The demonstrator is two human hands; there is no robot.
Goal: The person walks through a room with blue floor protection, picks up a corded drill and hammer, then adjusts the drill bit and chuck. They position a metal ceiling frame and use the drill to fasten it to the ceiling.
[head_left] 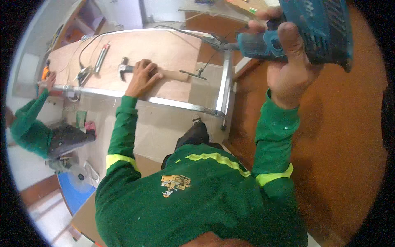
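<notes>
Teal plastic housing of a power drill (317, 31) fills the right hand (288, 61), whose fingers wrap closed around the grip with the thumb laid up along the tool's side; the hand is raised close to the camera, well above and to the right of the bench. The drill's long axis runs roughly level, its nose pointing left toward a dark chuck and bit (218, 41) that hangs over the right end of the plywood benchtop (173, 49).

The left hand (142, 76) lies flat, fingers spread and pressed down, on a short wooden piece (175, 75) whose long axis runs left to right along the near edge of the benchtop. This piece extends from under the left palm toward the right hand, so its free end is the part closest to the drill's nose. The left hand is touching it; the right hand is well apart from it, up and to the right.

Just left of the left hand, touching or nearly touching it, rests a claw hammer (124, 68). Beyond it, farther left, lie a long metal tool (101, 57) and a dark cable (86, 49). A metal frame rail (181, 105) edges the benchtop below the left wrist. At the far left a co-worker's hand (50, 80) in a green sleeve rests on the bench end.
</notes>
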